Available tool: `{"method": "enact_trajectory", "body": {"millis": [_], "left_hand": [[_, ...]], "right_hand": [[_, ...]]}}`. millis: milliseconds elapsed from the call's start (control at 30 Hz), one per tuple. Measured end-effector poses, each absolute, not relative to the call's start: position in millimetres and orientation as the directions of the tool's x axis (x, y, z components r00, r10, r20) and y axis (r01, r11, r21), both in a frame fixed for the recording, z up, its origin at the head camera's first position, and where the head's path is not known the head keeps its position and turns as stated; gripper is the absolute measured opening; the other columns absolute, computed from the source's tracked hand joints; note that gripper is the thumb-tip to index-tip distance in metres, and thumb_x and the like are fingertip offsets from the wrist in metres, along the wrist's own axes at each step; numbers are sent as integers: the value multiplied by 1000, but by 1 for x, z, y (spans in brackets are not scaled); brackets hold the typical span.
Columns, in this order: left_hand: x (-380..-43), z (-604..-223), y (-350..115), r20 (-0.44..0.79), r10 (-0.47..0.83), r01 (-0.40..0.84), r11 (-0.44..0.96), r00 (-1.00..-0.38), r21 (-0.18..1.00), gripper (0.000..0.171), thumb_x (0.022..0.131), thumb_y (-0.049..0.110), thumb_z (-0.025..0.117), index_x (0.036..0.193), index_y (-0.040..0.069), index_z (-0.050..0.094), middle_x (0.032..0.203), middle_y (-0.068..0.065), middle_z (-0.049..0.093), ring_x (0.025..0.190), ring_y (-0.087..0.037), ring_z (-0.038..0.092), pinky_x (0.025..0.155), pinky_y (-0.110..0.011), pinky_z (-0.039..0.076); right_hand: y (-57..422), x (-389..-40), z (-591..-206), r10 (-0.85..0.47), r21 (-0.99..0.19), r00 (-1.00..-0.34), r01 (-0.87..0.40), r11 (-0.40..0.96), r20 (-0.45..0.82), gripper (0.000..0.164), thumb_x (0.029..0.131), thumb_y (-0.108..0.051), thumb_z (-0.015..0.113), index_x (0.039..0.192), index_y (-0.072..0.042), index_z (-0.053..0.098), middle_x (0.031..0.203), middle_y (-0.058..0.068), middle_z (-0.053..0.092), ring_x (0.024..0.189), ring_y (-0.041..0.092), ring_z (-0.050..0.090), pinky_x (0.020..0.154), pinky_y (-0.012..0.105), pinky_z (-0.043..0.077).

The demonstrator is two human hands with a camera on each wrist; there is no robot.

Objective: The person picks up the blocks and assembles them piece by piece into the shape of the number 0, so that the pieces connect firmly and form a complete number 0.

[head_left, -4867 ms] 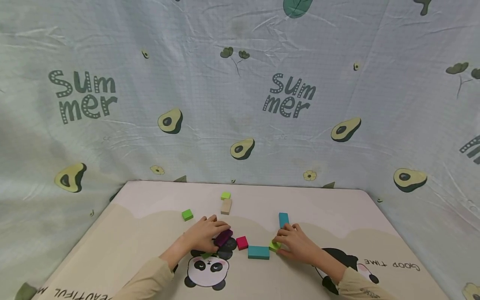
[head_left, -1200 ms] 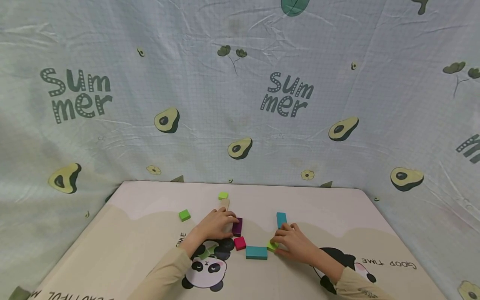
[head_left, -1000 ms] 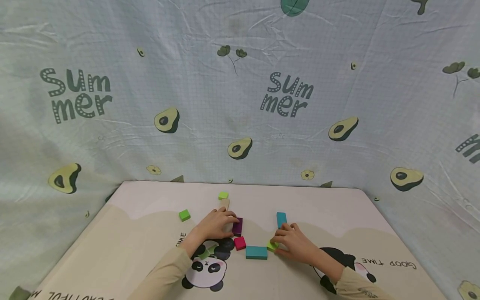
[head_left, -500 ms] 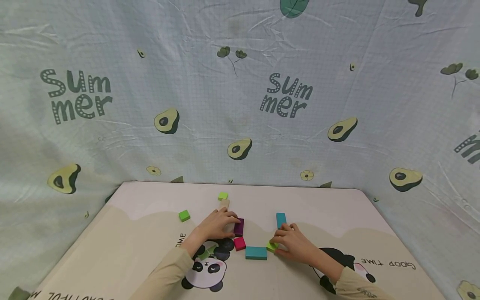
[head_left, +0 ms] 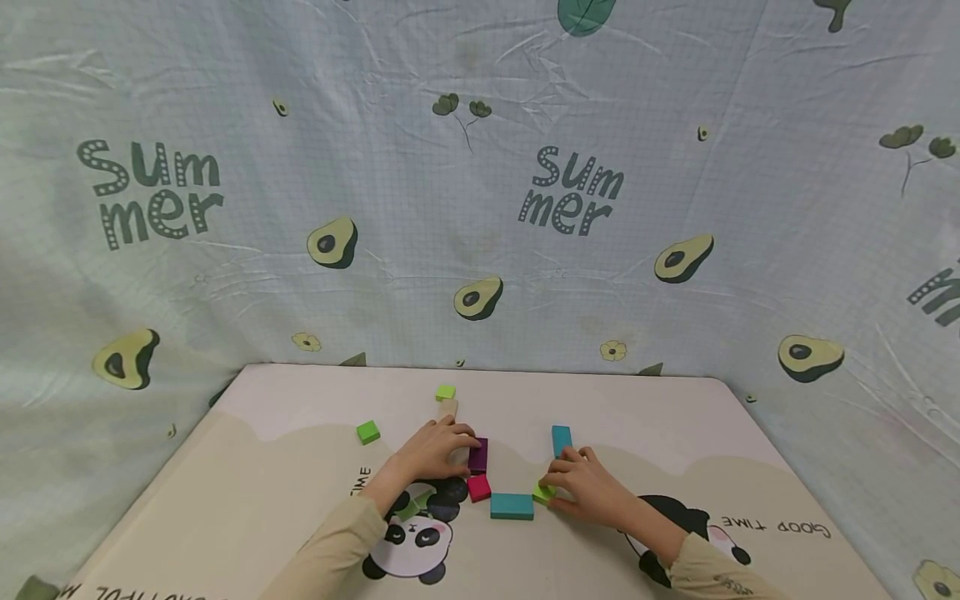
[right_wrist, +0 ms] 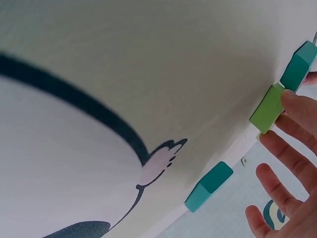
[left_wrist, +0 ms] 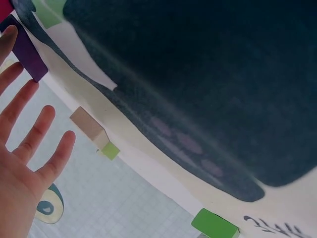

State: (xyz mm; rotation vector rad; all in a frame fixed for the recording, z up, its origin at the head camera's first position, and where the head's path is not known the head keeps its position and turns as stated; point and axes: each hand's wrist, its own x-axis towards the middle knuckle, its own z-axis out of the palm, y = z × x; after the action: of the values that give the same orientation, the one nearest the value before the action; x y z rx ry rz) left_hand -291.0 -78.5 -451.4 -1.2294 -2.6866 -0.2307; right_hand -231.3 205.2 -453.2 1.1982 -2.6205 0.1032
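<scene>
My left hand (head_left: 433, 451) pinches a purple block (head_left: 479, 457) lying on the table. In the left wrist view the thumb is on the purple block (left_wrist: 27, 52), with fingertips along its edge. The block's near end meets a red block (head_left: 478, 488). Right of that lies a long teal block (head_left: 512, 507), touching a light green block (head_left: 543, 495) that my right hand (head_left: 592, 487) holds between thumb and fingers. Part of the light green block (right_wrist: 269, 109) is covered by the thumb. A blue block (head_left: 561, 439) lies just beyond the right hand's fingers.
Behind the left hand lies a beige block (head_left: 448, 407), partly covered, with a light green block (head_left: 446, 392) at its far end. A green block (head_left: 367, 432) sits farther left. The table (head_left: 315, 400) carries printed pandas and lettering; a patterned curtain (head_left: 405, 192) hangs behind.
Over about five seconds my left hand has carried the purple block from above the printed panda to the red block's far side, then slid it slightly right. My right hand stays in place.
</scene>
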Motion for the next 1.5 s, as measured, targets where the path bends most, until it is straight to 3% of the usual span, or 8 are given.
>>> {"method": "enact_trajectory", "body": {"millis": [1000, 1500], "left_hand": [[-288, -445, -76, 169, 709, 727, 683, -684, 76, 38, 75, 37, 67, 109, 20, 64, 113, 1, 61, 98, -18, 50, 76, -38, 45], [-288, -446, -75, 157, 706, 721, 688, -691, 82, 39, 75, 36, 68, 110, 19, 64, 114, 0, 61, 102, -20, 50, 79, -43, 45]], "right_hand": [[206, -234, -454, -731, 43, -607, -760, 649, 313, 22, 72, -33, 71, 90, -25, 61, 84, -11, 58, 80, 7, 40, 72, 34, 30], [221, -244, -451, -669, 91, -653, -688, 720, 354, 25, 75, -30, 69, 96, -19, 64, 84, -6, 59, 80, 10, 40, 74, 37, 33]]}}
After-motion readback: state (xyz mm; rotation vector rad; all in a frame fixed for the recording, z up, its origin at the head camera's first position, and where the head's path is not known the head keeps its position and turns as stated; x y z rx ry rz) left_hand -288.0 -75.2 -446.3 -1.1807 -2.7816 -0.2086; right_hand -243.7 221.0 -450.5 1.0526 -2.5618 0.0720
